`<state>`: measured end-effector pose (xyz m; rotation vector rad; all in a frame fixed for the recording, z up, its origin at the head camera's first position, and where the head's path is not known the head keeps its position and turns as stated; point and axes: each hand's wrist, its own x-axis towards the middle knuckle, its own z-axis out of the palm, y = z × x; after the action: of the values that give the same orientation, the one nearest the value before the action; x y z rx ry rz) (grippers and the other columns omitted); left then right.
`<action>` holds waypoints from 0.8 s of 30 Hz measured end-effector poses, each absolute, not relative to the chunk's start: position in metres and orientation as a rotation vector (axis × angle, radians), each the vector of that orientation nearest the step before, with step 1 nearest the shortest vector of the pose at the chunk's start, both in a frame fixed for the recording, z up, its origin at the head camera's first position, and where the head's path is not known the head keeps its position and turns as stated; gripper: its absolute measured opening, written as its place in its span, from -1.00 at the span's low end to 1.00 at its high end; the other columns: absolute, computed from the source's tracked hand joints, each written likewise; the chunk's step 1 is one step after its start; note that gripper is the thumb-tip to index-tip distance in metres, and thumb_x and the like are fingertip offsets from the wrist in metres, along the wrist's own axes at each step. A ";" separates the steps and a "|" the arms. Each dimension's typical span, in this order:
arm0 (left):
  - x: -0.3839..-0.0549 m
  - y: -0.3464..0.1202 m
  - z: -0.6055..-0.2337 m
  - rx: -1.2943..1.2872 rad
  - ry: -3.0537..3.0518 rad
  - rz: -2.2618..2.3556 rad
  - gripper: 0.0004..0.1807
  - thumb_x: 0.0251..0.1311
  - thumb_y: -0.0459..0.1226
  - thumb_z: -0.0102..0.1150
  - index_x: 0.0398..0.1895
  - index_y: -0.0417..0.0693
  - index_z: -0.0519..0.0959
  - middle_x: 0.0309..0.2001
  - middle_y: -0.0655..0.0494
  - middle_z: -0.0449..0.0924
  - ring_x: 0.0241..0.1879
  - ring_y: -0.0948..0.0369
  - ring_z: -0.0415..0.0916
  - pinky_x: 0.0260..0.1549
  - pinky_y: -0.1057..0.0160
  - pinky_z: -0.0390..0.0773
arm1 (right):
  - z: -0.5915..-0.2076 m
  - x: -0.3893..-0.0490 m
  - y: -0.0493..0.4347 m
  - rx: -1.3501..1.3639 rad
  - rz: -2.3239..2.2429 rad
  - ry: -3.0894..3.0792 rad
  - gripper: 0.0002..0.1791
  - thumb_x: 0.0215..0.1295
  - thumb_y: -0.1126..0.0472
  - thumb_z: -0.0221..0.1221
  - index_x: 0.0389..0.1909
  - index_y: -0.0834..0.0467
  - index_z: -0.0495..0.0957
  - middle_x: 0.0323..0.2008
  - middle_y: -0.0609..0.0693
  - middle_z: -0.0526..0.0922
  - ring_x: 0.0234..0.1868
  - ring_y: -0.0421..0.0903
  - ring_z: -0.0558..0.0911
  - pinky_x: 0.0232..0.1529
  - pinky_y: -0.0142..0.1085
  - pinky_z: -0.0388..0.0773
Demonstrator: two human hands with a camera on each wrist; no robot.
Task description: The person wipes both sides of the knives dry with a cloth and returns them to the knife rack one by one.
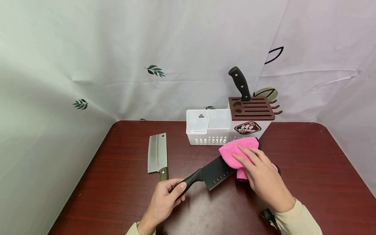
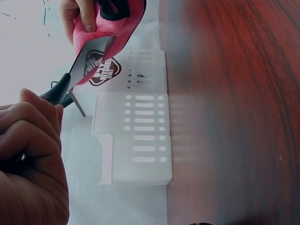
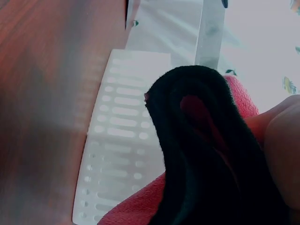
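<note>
My left hand [image 1: 164,199] grips the black handle of a dark-bladed cleaver [image 1: 216,172], held tilted up to the right over the table. In my right hand [image 1: 264,174] is a pink cloth [image 1: 239,151] with black edging, folded over the far end of the blade, which it hides. From the left wrist view, the cloth [image 2: 124,30] wraps the blade [image 2: 91,58] and the right thumb presses on it. The right wrist view is largely filled by the cloth's black edge [image 3: 197,79]. A second cleaver [image 1: 157,153], silver with a wooden handle, lies left of my hands.
Behind the cloth stands a white perforated holder [image 1: 210,140] with a brown slotted top [image 1: 255,114] and hooks on its right side. A black-handled knife [image 1: 240,83] stands in a rear slot. The dark red table [image 1: 117,195] ends at a white fabric wall [image 1: 117,49].
</note>
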<state>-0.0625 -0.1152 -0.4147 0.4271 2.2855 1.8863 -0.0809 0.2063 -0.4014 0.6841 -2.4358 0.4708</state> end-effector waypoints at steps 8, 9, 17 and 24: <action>-0.063 -0.115 -0.415 0.449 2.275 1.909 -0.75 0.44 -0.32 0.09 -0.33 -0.35 0.63 -0.65 -0.06 0.49 -0.74 0.46 0.24 -0.78 0.46 0.26 | -0.406 -0.080 0.207 0.672 0.489 -2.400 -0.42 0.63 -0.03 -0.38 0.21 0.08 0.58 0.24 0.09 0.54 0.14 0.14 0.47 0.11 -0.07 0.38; -0.063 -0.115 -0.415 0.446 2.272 1.913 -0.75 0.44 -0.32 0.09 -0.33 -0.35 0.62 -0.65 -0.06 0.49 -0.74 0.46 0.24 -0.78 0.46 0.26 | -0.406 -0.079 0.207 0.674 0.495 -2.393 -0.42 0.63 -0.03 -0.37 0.21 0.08 0.58 0.24 0.09 0.55 0.14 0.14 0.47 0.14 -0.10 0.34; -0.063 -0.117 -0.412 0.375 2.263 1.949 -0.77 0.44 -0.31 0.08 -0.27 -0.32 0.64 -0.64 0.01 0.50 -0.76 0.44 0.23 -0.78 0.46 0.26 | -0.408 -0.076 0.207 0.716 0.507 -2.352 -0.46 0.64 0.02 -0.31 0.17 0.14 0.60 0.18 0.14 0.57 0.10 0.18 0.47 0.24 -0.20 0.20; -0.063 -0.118 -0.411 0.366 2.267 1.957 -0.78 0.45 -0.31 0.08 -0.25 -0.31 0.65 -0.64 0.04 0.50 -0.76 0.44 0.22 -0.79 0.46 0.26 | -0.410 -0.072 0.204 0.776 0.480 -2.366 -0.43 0.64 -0.07 -0.30 0.17 0.15 0.60 0.18 0.16 0.57 0.11 0.19 0.47 0.29 -0.25 0.16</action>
<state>-0.0635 -0.1180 -0.4114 0.3656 2.2672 1.9567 -0.0717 0.2038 -0.4096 0.7761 -2.3661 0.4802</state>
